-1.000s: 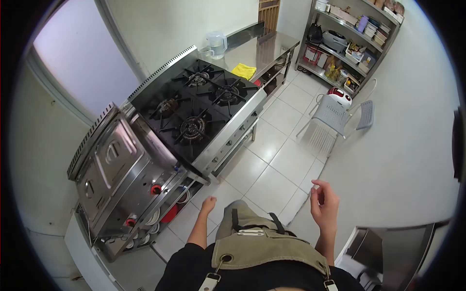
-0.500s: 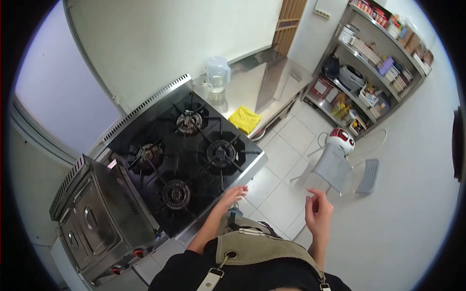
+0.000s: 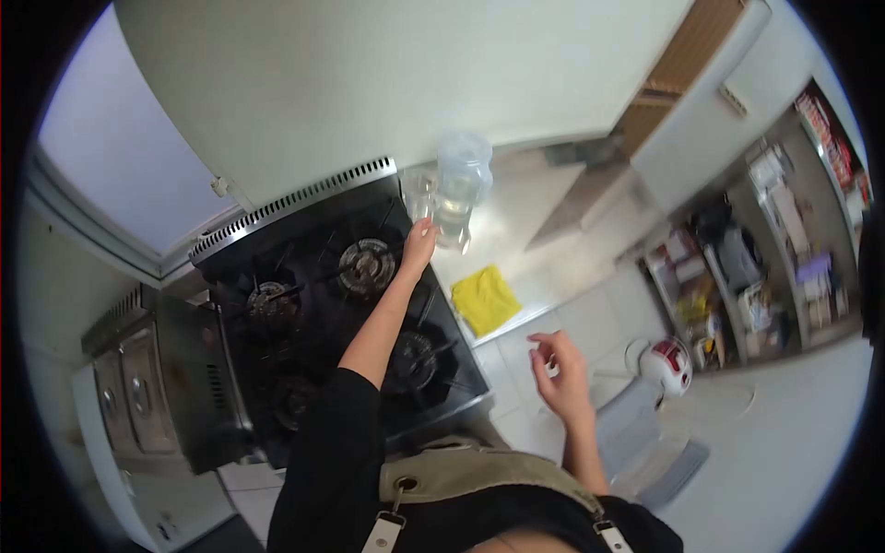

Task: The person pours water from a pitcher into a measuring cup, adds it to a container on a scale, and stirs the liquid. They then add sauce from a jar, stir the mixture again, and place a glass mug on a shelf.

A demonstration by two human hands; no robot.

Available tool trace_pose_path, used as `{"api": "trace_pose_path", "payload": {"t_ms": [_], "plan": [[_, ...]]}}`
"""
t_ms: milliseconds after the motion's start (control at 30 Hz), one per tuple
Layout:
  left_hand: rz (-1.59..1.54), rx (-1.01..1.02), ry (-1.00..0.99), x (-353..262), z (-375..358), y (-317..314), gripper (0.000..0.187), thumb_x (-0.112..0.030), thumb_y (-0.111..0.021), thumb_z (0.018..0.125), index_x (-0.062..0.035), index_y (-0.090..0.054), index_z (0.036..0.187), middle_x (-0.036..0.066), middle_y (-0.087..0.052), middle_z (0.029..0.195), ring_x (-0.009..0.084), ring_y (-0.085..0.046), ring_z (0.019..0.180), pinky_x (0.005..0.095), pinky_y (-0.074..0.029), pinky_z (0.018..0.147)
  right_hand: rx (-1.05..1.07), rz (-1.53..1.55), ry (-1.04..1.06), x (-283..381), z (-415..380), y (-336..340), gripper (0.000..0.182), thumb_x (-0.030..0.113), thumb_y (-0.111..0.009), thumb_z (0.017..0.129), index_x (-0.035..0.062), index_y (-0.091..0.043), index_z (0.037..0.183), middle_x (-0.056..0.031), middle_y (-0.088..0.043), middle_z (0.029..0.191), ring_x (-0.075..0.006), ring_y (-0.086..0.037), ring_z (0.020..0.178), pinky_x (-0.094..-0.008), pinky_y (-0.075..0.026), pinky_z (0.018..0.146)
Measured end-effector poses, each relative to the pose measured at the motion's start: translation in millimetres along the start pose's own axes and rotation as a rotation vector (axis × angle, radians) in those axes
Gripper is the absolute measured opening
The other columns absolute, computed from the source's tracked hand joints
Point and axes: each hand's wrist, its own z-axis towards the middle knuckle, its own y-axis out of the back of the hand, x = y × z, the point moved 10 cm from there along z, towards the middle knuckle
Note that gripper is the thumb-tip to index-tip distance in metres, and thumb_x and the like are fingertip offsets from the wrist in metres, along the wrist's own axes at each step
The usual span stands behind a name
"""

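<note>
My left hand [image 3: 419,247] stretches over the stove's back right corner, fingers extended toward a clear glass vessel [image 3: 419,192] on the steel counter. Whether the fingertips touch the glass is hard to tell. Just right of it stands a clear, bluish plastic pitcher [image 3: 464,170], with another transparent container [image 3: 454,226] in front of it. My right hand [image 3: 560,373] hovers over the floor with loosely curled fingers and a gap between thumb and forefinger; nothing is in it. A folded yellow cloth [image 3: 486,300] lies at the counter's front edge, between the two hands.
A black gas stove [image 3: 323,304] with several burners lies under my left arm. A steel appliance [image 3: 147,387] adjoins it on the left. At right are a grey chair [image 3: 627,424], a white and red round object [image 3: 666,367] and loaded shelves [image 3: 784,240].
My left hand has moved from the stove's front edge up and across toward the glass vessel. My right hand has shifted slightly left. The view has turned and leaned nearer the counter.
</note>
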Motion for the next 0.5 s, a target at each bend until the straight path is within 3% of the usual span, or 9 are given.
{"api": "trace_pose_path", "payload": {"t_ms": [100,167,233,300,400,467,500], "plan": [[0.004,-0.115,0.106,33.6,49.5,-10.4,0.047,-0.020,-0.052,0.086,0.0042,-0.044,0.126,0.015,-0.054,0.122,0.0210,-0.053,0.108,0.0295,-0.041,0.092,0.077,0.171,0.051,-74.3,65.1,-14.7,0.019,0.003,-0.060,0.081,0.0052,-0.059,0.100,-0.0033,-0.053,0.075,-0.0126,-0.052,0.067,-0.0243,-0.041,0.056],[-0.066,-0.135,0.239,59.6,69.2,-20.9,0.048,-0.021,-0.052,0.086,0.0030,-0.044,0.127,0.015,-0.052,0.125,0.0204,-0.051,0.111,0.0309,-0.040,0.092,0.035,0.363,-0.142,-148.0,107.6,-32.9,0.026,0.007,-0.059,0.084,0.0058,-0.054,0.110,-0.0024,-0.055,0.089,-0.0111,-0.053,0.075,-0.0242,-0.043,0.061],[-0.080,-0.181,0.382,106.5,91.5,-30.1,0.052,-0.034,-0.052,0.086,-0.0063,-0.047,0.129,0.011,-0.054,0.115,0.0203,-0.051,0.102,0.0339,-0.043,0.085,0.073,0.438,-0.167,-192.5,159.7,-54.4,0.036,0.012,-0.059,0.086,0.0059,-0.047,0.119,-0.0058,-0.054,0.104,-0.0129,-0.054,0.085,-0.0262,-0.046,0.068],[-0.238,-0.208,0.563,63.6,63.3,-36.5,0.048,-0.039,-0.053,0.084,-0.0102,-0.052,0.123,0.007,-0.055,0.104,0.0178,-0.052,0.091,0.0333,-0.044,0.077,0.064,0.452,-0.102,-212.9,211.5,-74.7,0.043,0.014,-0.061,0.086,0.0057,-0.044,0.124,-0.0108,-0.051,0.115,-0.0169,-0.054,0.094,-0.0300,-0.048,0.075],[-0.199,-0.261,0.531,64.1,68.5,-32.8,0.046,-0.043,-0.055,0.082,-0.0070,-0.061,0.110,0.010,-0.065,0.094,0.0191,-0.061,0.082,0.0282,-0.046,0.071,0.138,0.495,-0.201,-248.0,270.2,-125.7,0.051,0.022,-0.063,0.086,0.0042,-0.041,0.128,-0.0152,-0.048,0.124,-0.0235,-0.051,0.107,-0.0346,-0.044,0.088],[-0.175,-0.339,0.447,76.5,71.3,-26.4,0.040,-0.037,-0.056,0.083,-0.0034,-0.064,0.102,0.010,-0.065,0.086,0.0187,-0.061,0.075,0.0307,-0.046,0.068,0.217,0.435,-0.194,-248.3,291.2,-153.2,0.053,0.028,-0.062,0.086,0.0018,-0.042,0.127,-0.0168,-0.045,0.129,-0.0286,-0.047,0.115,-0.0357,-0.039,0.094],[-0.179,-0.363,0.381,74.9,70.3,-22.3,0.038,-0.036,-0.056,0.082,-0.0023,-0.064,0.100,0.011,-0.065,0.085,0.0193,-0.061,0.075,0.0316,-0.046,0.069,0.233,0.387,-0.138,-245.8,299.1,-166.0,0.047,0.030,-0.061,0.087,0.0010,-0.048,0.121,-0.0150,-0.051,0.121,-0.0257,-0.049,0.112,-0.0329,-0.039,0.092]]}}
